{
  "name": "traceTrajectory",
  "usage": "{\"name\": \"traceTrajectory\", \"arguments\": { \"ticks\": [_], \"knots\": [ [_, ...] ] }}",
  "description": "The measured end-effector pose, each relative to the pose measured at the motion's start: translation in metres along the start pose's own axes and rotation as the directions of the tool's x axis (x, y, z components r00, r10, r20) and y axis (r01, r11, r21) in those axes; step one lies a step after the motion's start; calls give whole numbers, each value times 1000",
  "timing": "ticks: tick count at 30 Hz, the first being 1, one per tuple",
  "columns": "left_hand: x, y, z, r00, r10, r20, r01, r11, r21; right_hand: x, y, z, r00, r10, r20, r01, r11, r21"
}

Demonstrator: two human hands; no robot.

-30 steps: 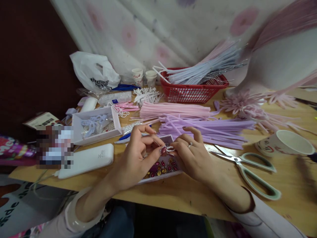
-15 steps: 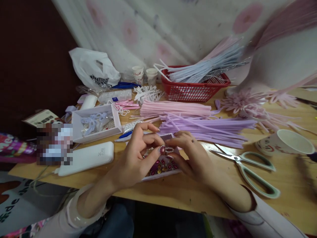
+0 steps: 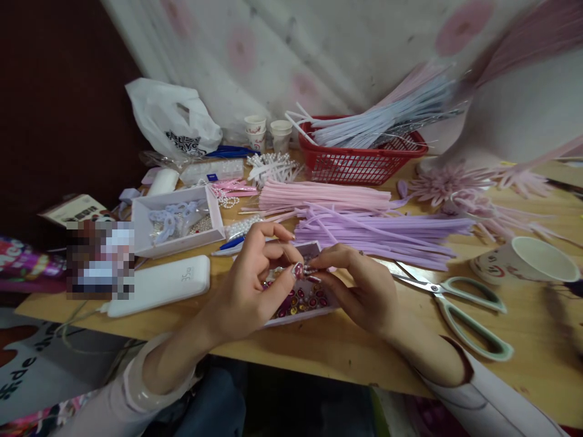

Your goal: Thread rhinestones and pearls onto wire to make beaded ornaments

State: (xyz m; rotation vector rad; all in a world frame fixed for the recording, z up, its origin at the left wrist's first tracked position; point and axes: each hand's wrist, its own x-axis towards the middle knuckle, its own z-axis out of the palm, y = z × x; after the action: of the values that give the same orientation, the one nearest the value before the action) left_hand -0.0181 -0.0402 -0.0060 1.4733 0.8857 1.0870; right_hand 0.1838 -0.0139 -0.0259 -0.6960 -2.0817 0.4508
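My left hand (image 3: pixel 259 282) and my right hand (image 3: pixel 357 285) meet over a small white box (image 3: pixel 303 318) near the table's front edge. Both are closed in a pinch, thumb against fingers. Between the fingertips is a short string of pearl beads (image 3: pixel 308 269), mostly hidden by the fingers. At the tip of my left thumb is a glossy dark red spot; whether it is a nail or a gem I cannot tell. Red and amber gems (image 3: pixel 314 297) in gold-coloured settings lie in the box beneath my hands.
Scissors (image 3: pixel 437 288) lie open on the right, beside a paper cup (image 3: pixel 523 261). Behind my hands are purple pipe cleaners (image 3: pixel 387 233) and pink pipe cleaners (image 3: pixel 323 197). A red basket (image 3: pixel 359 167) stands at the back. On the left are a white power bank (image 3: pixel 159 285) and another box (image 3: pixel 182 244).
My right hand has turned slightly and its fingers have closed in, so less of the pearl string shows. My left hand keeps its pinch. The whole view has shifted slightly.
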Motion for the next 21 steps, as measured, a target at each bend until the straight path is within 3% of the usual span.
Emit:
{"name": "traceTrajectory", "arguments": {
  "ticks": [9,21],
  "knots": [
    [2,1,4,1000,-23,-4,24,999,32,-2,0,2,998,-56,-25,55,998,-43],
    [-1,-3,6,998,55,-35,-54,998,41,-3,1,2,996,-86,-6,84,983,-161]
  ]
}}
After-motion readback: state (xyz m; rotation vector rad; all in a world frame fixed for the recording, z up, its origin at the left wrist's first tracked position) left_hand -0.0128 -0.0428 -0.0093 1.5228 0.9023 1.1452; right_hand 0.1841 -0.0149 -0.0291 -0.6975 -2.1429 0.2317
